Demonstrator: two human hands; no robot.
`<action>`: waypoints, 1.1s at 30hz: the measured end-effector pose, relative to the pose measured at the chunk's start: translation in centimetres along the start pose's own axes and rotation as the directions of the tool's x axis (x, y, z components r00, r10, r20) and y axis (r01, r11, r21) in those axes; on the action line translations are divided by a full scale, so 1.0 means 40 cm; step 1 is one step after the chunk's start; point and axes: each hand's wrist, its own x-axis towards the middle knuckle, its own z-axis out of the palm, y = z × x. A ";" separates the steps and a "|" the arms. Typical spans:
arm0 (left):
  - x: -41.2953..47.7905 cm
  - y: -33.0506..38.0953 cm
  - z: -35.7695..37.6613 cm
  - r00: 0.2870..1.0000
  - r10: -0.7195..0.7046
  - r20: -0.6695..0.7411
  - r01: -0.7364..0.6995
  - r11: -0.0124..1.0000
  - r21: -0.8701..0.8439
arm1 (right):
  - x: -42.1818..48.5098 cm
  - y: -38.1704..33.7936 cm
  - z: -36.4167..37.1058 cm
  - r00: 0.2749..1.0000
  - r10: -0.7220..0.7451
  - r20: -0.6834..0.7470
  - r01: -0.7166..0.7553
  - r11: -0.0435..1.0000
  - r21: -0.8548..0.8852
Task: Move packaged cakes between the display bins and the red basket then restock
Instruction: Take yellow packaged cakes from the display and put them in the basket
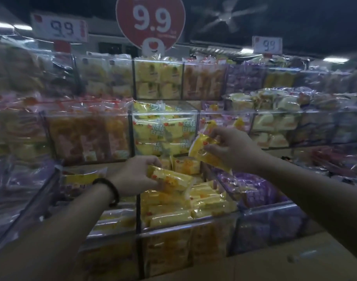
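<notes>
Both hands loaded: left hand (137,175) grips a yellow pack (173,180), right hand (234,149) pinches a second pack (204,155), best laid flat beneath the fingers (215,148).

shop | clear display bins (165,126) of packaged snacks | price signs (150,19)

I see one yellow-wrapped cake (171,180) gripped in my left hand (137,175) low over the near centre bin (193,224), which is heaped with matching packs, and a second yellow pack (206,153) pinched, tilted, in my right hand (234,149) just farther right.
</notes>
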 end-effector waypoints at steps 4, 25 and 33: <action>0.067 -0.048 -0.011 0.999 0.039 0.026 -0.043 0.979 0.198 | 0.062 0.012 0.052 0.998 0.018 0.059 -0.015 0.999 -0.052; 0.147 -0.145 0.015 0.997 0.079 -0.016 -0.058 0.842 0.536 | 0.169 0.037 0.230 0.970 -0.015 0.244 0.109 0.921 -0.375; 0.130 -0.110 0.018 1.000 -0.020 0.022 0.006 0.872 0.490 | 0.193 0.025 0.258 0.955 -0.035 0.296 0.123 0.950 -0.287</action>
